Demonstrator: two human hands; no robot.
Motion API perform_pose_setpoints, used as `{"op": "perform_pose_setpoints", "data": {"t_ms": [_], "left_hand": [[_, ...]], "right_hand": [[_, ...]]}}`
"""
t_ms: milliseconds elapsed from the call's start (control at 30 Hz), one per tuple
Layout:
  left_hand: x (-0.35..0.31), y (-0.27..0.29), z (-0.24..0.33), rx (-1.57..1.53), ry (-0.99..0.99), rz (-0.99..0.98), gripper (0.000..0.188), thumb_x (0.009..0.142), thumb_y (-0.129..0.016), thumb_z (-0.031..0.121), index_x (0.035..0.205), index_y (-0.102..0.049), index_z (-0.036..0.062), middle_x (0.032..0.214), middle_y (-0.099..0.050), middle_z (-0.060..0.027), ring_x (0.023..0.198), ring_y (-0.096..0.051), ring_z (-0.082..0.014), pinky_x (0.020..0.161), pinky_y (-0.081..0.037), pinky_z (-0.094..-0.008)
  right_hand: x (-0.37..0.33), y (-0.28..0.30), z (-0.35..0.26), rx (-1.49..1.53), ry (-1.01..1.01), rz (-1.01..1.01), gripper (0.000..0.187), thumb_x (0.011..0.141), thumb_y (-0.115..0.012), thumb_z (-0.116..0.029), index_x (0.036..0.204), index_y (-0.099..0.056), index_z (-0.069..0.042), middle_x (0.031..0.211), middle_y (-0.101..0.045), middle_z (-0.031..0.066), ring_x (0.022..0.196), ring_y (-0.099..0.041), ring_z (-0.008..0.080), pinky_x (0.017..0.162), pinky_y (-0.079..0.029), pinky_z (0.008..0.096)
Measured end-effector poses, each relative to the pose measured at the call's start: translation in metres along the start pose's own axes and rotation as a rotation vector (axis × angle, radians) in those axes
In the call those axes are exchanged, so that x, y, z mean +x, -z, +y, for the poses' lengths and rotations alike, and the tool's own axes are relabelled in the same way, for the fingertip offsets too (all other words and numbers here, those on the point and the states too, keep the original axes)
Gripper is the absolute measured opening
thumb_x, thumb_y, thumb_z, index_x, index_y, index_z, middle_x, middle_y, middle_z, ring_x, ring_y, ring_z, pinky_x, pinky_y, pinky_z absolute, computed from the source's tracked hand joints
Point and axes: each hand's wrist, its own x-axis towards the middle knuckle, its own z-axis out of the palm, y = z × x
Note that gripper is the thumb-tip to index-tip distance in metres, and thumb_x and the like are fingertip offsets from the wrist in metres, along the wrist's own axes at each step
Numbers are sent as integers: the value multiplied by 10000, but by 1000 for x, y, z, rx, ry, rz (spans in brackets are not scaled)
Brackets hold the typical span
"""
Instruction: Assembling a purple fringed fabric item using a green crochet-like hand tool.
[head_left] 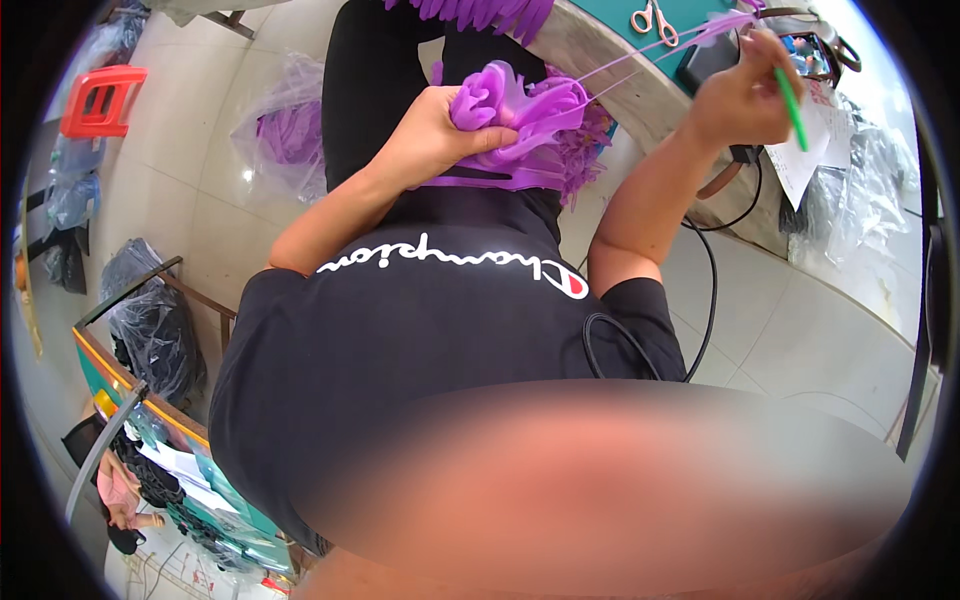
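Observation:
My left hand [443, 130] is closed around a gathered bundle of glossy purple material [525, 115] above my lap, its thumb laid across the front. Thin purple strands [640, 68] stretch taut from the bundle to the upper right, beyond my right hand. Raised over the table edge, my right hand [748, 100] has its fingers curled around a slim green stick-like tool [790, 110], whose kind I cannot make out. More purple strips [585, 165] hang beside the bundle, over my lap.
A green-topped table [600, 15] at the top bears scissors [655, 22] and purple pieces [490, 12]. Right lie papers [800, 160] and clear plastic [860, 200]; a black cable [712, 290] hangs down. Left are a plastic bag [290, 130], a red stool [103, 102] and another person [120, 495].

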Motion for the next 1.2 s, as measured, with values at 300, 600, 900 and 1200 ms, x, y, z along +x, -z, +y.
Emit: {"op": "perform_pose_setpoints", "data": {"t_ms": [300,600,900,1200], "left_hand": [[-3,2,12,-394,10,210,202,818,-689,125,948,-617,-12,847,-640,-57,791,-601,-107,733,-478,-255],[-4,-3,10,-464,-101,364,141,833,-662,94,922,-606,0,834,-637,-61,777,-610,-123,726,-479,-247],[-4,-2,9,-441,-131,362,126,831,-661,85,909,-610,1,836,-644,-69,763,-616,-121,692,-489,-242],[-5,-1,13,-43,-227,440,101,829,-662,84,872,-623,2,785,-650,-53,727,-616,-106,664,-481,-229]], "right_hand": [[-36,18,-22,680,-900,-700,164,913,-543,-100,947,-603,49,825,-642,129,700,-610,190,645,-494,274],[-99,14,-84,441,62,-630,155,748,-683,15,897,-639,15,818,-654,145,706,-644,232,618,-516,282],[-108,9,-88,376,149,-585,201,693,-708,20,887,-655,4,786,-645,131,685,-632,237,601,-508,283],[-89,22,-95,212,-107,-922,112,747,-674,-5,859,-662,-4,730,-617,104,630,-589,196,587,-460,259]]}}
